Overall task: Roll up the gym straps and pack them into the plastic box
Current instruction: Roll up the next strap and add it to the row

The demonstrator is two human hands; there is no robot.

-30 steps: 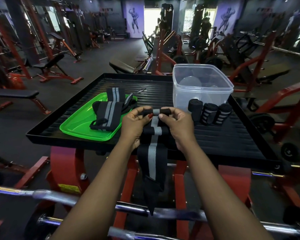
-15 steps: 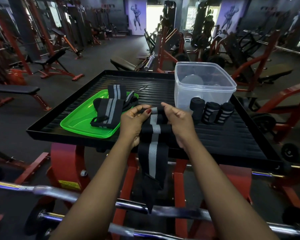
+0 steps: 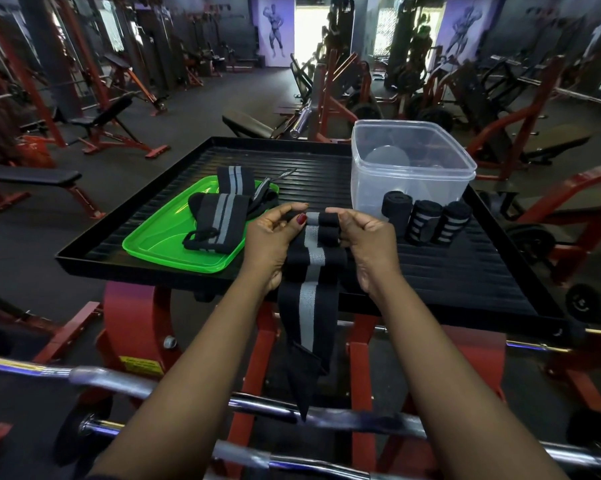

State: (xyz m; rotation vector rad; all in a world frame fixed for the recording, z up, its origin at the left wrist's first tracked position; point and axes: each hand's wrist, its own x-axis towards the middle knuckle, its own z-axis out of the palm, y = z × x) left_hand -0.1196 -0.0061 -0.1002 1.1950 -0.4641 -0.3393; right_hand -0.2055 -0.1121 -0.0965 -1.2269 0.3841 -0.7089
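A black strap with a grey stripe lies over the front edge of the black tray and hangs down past it. My left hand and my right hand pinch its rolled top end from either side. Three rolled straps stand in a row right of my right hand. The clear plastic box sits behind them, open. Unrolled straps lie on a green lid at the left.
The tray rests on a red frame. Chrome barbells cross below my forearms. Red benches and machines fill the gym floor behind and on both sides.
Both hands have turned the strap's top end over again, so the roll is a little thicker. The view has tilted slightly.
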